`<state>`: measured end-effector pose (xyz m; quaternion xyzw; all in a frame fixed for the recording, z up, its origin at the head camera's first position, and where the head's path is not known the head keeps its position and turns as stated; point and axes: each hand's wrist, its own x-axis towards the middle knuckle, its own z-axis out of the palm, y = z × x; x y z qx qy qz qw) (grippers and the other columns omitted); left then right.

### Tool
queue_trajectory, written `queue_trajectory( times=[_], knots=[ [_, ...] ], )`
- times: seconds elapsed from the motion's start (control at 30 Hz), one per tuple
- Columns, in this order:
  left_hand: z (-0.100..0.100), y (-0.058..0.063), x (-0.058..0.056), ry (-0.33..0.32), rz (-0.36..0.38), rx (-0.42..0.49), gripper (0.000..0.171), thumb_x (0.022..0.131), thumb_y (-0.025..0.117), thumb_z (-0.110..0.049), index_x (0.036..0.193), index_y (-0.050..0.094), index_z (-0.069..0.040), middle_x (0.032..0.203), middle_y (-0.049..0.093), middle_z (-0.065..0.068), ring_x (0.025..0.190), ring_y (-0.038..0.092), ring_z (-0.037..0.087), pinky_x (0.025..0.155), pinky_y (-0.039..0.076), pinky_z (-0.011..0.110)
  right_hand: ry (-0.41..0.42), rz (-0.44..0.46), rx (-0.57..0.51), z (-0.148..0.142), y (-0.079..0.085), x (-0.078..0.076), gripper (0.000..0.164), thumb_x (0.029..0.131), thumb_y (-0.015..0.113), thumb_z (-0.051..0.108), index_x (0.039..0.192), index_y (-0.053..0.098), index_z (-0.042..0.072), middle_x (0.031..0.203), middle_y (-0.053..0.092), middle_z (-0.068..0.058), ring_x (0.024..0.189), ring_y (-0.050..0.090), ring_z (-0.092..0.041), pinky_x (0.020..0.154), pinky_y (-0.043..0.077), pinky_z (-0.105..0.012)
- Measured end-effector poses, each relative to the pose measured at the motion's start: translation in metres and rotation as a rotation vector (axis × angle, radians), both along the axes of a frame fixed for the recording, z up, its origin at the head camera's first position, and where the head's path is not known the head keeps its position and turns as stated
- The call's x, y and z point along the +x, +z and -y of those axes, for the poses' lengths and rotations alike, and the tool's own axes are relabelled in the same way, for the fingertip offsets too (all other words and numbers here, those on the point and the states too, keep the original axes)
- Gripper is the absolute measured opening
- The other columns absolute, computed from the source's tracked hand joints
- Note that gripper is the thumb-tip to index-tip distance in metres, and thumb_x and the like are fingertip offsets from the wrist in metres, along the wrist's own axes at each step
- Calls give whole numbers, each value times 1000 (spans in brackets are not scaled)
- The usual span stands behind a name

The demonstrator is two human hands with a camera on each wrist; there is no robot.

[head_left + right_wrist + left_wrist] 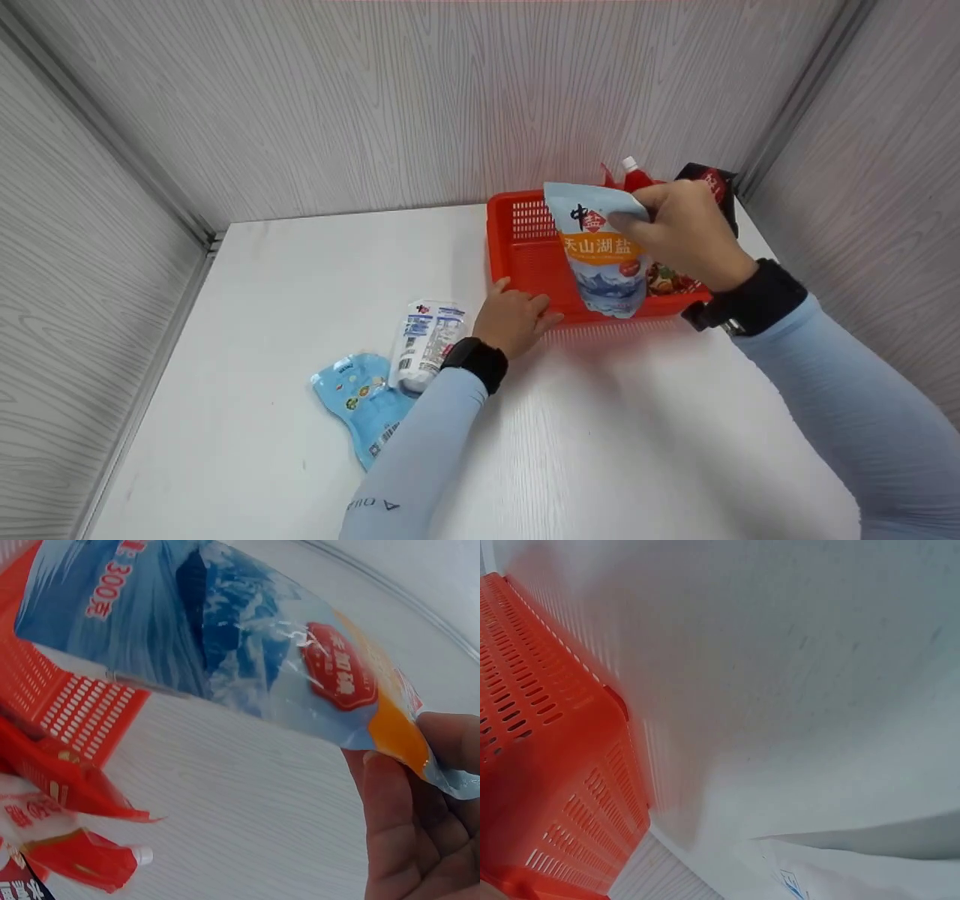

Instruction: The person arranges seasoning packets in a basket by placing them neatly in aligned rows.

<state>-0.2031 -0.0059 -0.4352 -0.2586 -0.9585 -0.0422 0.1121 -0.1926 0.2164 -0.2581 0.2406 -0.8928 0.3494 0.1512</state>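
In the head view, my right hand (686, 232) pinches a stand-up pouch of salt (600, 251) by its upper corner. The pouch is light blue with an orange band and a mountain picture, and it hangs tilted over the front of a red plastic basket (529, 262). The right wrist view shows the thumb and fingers on the edge of the pouch (247, 652). My left hand (514, 322) grips the basket's front left corner, with its fingers at the rim. Little of that hand shows in the left wrist view, where the basket wall (592, 802) stands out.
Left of the left hand lie a white pouch (427, 337) and a blue pouch (367, 401), partly behind the forearm. Red packets (67, 772), a white-capped pouch (82, 851) and a black package (724, 187) are at the basket's right side. Grey panels (360, 105) enclose the white table (300, 285).
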Motion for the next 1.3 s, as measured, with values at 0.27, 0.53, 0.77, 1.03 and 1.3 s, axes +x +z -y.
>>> queue_trajectory(
  times=[0.27,0.53,0.77,1.03,1.3],
  knots=[
    [-1,1,2,19,81,2,49,86,39,-60,113,61,-26,104,66,-4,95,58,16,106,15,40,-48,20,176,6,9,-22,18,85,64,24,89,70,8,77,65,-4,62,59,-15,55,51,-30],
    [0,3,2,21,78,-34,54,87,30,-63,114,60,-27,109,65,-4,98,57,17,106,15,43,-59,83,267,19,17,-44,15,83,63,17,89,71,5,75,64,-5,61,60,-18,54,51,-32],
    [-1,5,2,33,94,-68,62,86,21,-64,119,58,-27,113,63,-4,102,56,18,107,13,43,-51,224,314,29,14,-61,18,82,59,13,94,68,2,81,65,-10,63,61,-20,51,51,-30],
    [-6,5,4,47,72,-87,48,89,34,-60,113,58,-26,104,65,-2,97,58,18,106,15,44,-125,420,254,37,10,-76,37,85,59,12,121,56,2,104,61,-15,86,63,-27,66,53,-36],
    [-6,2,4,43,45,-20,45,88,41,-58,112,61,-25,101,67,-1,95,60,18,106,17,43,-188,470,145,40,-6,-93,39,89,57,16,127,52,7,112,58,-14,92,59,-26,68,53,-33]
  ],
)
